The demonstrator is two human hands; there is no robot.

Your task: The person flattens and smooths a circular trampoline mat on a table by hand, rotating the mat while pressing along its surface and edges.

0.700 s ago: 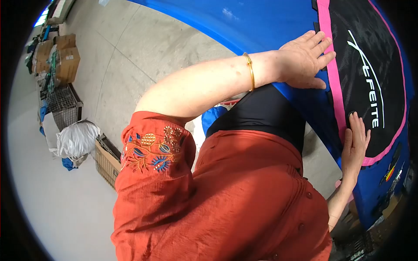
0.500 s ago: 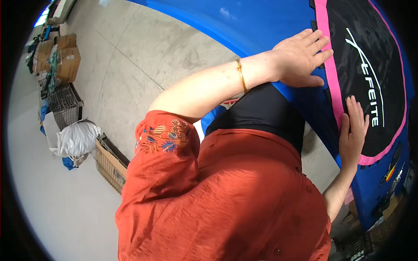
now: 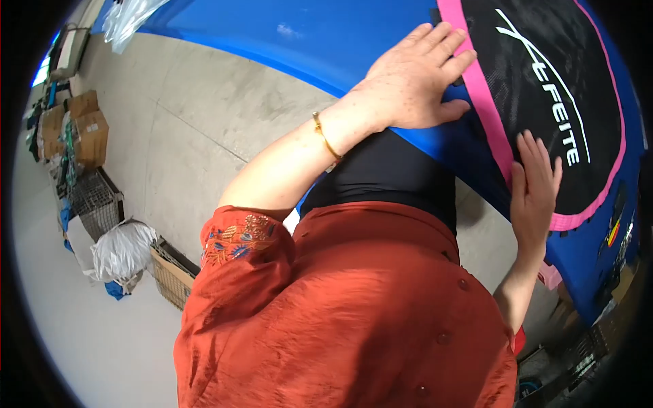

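My left hand (image 3: pixel 415 78) lies with its fingers spread, their tips on the pink border (image 3: pixel 479 85) of a black mesh piece (image 3: pixel 578 88) with white lettering. A gold bracelet circles that wrist. Lower right, my right hand (image 3: pixel 534 180) rests flat with fingers stretched across the pink border and onto the black mesh, near the end of the lettering. Neither hand grips anything visible. Beneath the piece is a blue surface (image 3: pixel 340 41); small black tabs show along the pink edge.
Cardboard boxes (image 3: pixel 90 139), a wire basket (image 3: pixel 98 204), a white bag (image 3: pixel 124 250) and another crate (image 3: pixel 171 279) stand on the floor at the left. Clear plastic (image 3: pixel 129 22) hangs at the blue surface's upper left edge. Dark items lie at the lower right.
Both hands and the black piece have shifted left and up in the view as the camera turned. My right hand now reaches a little farther onto the mesh. More of the clear plastic shows.
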